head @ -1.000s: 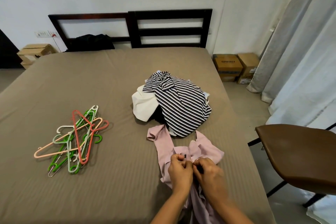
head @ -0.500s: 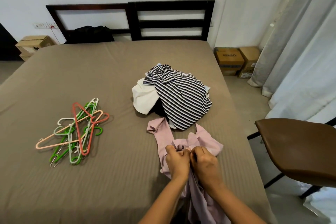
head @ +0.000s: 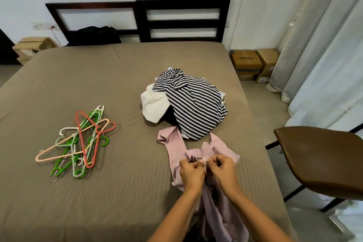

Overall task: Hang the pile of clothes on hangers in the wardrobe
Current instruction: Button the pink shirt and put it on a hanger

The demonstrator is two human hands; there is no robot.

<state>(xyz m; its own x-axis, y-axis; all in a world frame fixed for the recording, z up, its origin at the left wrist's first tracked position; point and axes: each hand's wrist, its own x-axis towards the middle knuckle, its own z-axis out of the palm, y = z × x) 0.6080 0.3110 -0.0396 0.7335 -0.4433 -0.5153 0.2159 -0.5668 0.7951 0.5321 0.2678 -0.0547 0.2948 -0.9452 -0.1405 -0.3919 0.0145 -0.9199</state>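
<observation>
Hands first: I see two, both low in the middle of my view. The left hand [head: 191, 173] and the right hand [head: 223, 170] are side by side, almost touching. Each has its fingers curled and pinches the bunched upper edge of one pink shirt [head: 176, 149]. This shirt lies on the brown bed [head: 98, 76], and its lower part runs down between the forearms.

Just behind it sits the pile of clothes: one striped garment [head: 196, 108] on top, one white garment [head: 155, 104] at its left, and something dark under them that I cannot identify.

Well to the left lies one heap of hangers [head: 80, 143]. I count one red and one peach, plus several green and pale ones, but the tangle hides the exact number.

Two cardboard boxes [head: 246, 64] stand on the floor at the right, and one brown chair [head: 322, 157] is beside the bed.
</observation>
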